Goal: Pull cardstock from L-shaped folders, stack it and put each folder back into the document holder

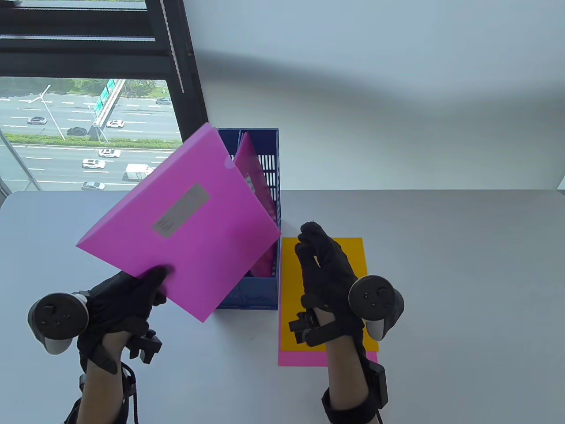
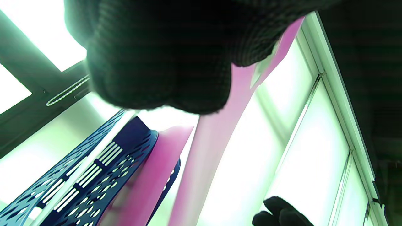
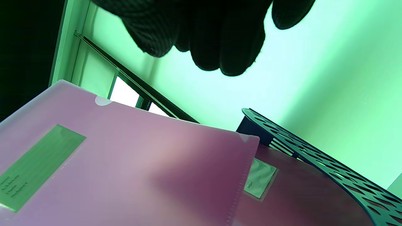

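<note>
My left hand (image 1: 145, 287) grips the near corner of a magenta L-shaped folder (image 1: 185, 216) with a grey label, held tilted in the air over the blue document holder (image 1: 269, 176). Another magenta folder (image 1: 251, 172) stands inside the holder. My right hand (image 1: 318, 260) hovers with loosely curled fingers above an orange cardstock sheet (image 1: 353, 256), which lies on a pink sheet (image 1: 300, 357) right of the holder; it holds nothing. In the right wrist view the held folder (image 3: 125, 166) fills the lower left, with the holder's perforated wall (image 3: 329, 175) behind it. The left wrist view shows the folder's edge (image 2: 213, 141) under my fingers.
The white table (image 1: 463, 274) stretches to the right of the cardstock stack. A window with a dark frame (image 1: 176, 66) is behind the table at the left, and a plain wall stands behind the holder.
</note>
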A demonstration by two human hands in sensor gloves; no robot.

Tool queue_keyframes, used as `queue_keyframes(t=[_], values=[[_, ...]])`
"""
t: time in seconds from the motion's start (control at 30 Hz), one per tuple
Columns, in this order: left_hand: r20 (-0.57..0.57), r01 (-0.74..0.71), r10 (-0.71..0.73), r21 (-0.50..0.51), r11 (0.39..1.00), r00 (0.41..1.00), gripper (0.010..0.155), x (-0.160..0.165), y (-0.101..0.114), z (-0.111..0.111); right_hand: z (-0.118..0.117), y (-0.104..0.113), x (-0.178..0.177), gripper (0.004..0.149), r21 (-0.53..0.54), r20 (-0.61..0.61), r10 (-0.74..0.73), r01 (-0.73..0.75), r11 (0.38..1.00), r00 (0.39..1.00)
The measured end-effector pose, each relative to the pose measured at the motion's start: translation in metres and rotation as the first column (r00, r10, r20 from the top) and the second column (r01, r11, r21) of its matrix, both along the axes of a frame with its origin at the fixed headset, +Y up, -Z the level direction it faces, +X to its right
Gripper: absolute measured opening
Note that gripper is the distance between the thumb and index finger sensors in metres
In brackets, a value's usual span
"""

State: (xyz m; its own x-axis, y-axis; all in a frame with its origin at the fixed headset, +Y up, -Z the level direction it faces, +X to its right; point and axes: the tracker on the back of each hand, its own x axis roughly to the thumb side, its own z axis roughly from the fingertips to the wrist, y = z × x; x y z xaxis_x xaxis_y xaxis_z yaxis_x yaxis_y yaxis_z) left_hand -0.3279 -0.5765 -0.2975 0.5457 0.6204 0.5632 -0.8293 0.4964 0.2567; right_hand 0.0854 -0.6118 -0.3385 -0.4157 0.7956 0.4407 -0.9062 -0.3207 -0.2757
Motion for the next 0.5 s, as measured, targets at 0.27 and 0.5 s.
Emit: queue_keyframes(t=[0.27,0.5], values=[[-0.126,-0.165,0.186,0.157,0.974,0.974,0.044,-0.022,0.007,0.019,-0.002,-0.002,-0.002,0.05,-0.016,-0.016,-0.003,0.003,1.0,1.0],[-0.271,-0.111,0.163,0.198,0.974,0.949,0.046,-0.024,0.014,0.032,-0.005,-0.004,-0.003,0.049,-0.031,-0.032,-0.004,0.003,1.0,0.999]])
